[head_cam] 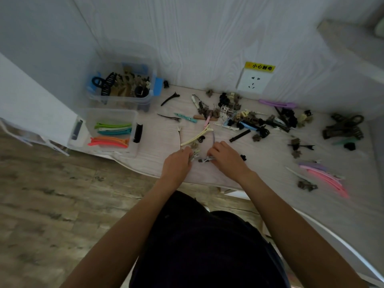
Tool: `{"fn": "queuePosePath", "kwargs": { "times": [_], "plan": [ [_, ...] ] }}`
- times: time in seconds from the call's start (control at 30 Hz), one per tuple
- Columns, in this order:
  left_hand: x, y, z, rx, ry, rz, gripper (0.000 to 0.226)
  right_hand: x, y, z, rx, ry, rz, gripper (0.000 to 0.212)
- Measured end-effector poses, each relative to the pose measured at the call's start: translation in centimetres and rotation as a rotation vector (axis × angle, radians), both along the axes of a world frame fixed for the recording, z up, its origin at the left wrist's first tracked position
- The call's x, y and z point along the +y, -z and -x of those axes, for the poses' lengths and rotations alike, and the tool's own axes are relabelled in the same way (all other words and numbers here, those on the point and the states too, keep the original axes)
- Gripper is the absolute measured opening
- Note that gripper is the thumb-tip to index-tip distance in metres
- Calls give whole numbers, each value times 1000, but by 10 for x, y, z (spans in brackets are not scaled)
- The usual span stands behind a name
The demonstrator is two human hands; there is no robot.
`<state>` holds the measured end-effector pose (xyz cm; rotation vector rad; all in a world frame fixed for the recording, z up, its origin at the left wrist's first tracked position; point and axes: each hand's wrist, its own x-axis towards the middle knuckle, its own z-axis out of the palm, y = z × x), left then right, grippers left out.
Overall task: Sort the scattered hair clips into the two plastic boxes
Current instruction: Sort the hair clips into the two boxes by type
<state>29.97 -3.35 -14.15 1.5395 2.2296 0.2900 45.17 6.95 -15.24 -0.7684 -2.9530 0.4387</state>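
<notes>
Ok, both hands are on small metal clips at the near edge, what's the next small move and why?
Probably lift the small metal clip in the left hand and carry it left to the near box, which already holds long flat clips. The far box holds claw clips. The right hand pinches another metal clip, which looks ready to go after it.

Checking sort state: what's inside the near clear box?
The near clear box holds long flat clips lying side by side: green, teal, orange and pink-red. A black clip sits at its right wall. Anything beneath them is hidden.
</notes>
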Motion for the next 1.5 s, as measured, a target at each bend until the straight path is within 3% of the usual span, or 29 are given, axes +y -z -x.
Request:
{"fn": "queuePosePath", "kwargs": {
  "times": [0.27, 0.5, 0.67, 0.8, 0.87, 0.97, 1.07, 1.27, 1.37, 1.5],
  "plan": [
    [1, -2, 10, 34, -5, 50, 25, 5, -1, -3, -105, -155, -46, 21],
    [-12, -15, 27, -181, -99, -126, 25, 8, -4, 5, -184, -57, 59, 23],
    [-22, -55, 61, -248, -141, -323, 25, 10, -29, 20, 60, 240, 199, 22],
    [-42, -89, 119, -131, -200, -436, 23, 5, -62, 59, 248, 343, 340, 17],
    [-53, -94, 155, -38, -204, -382, 21, 0, -80, 85, 298, 336, 430, 21],
    [-70, -87, 203, 71, -139, -154, 20, -14, -101, 132, 298, 315, 558, 25],
    [-76, -81, 227, 55, -79, -53, 19, -29, -112, 174, 302, 274, 654, 15],
    [-79, -72, 242, -25, -16, -66, 32, -48, -103, 242, 201, 116, 436, 19],
    [-87, -68, 242, -40, -39, -163, 24, -55, -91, 265, 76, 75, 274, 21],
    [-99, -60, 234, 15, -178, -380, 35, -66, -81, 284, -132, -28, 218, 29]
  ]
}}
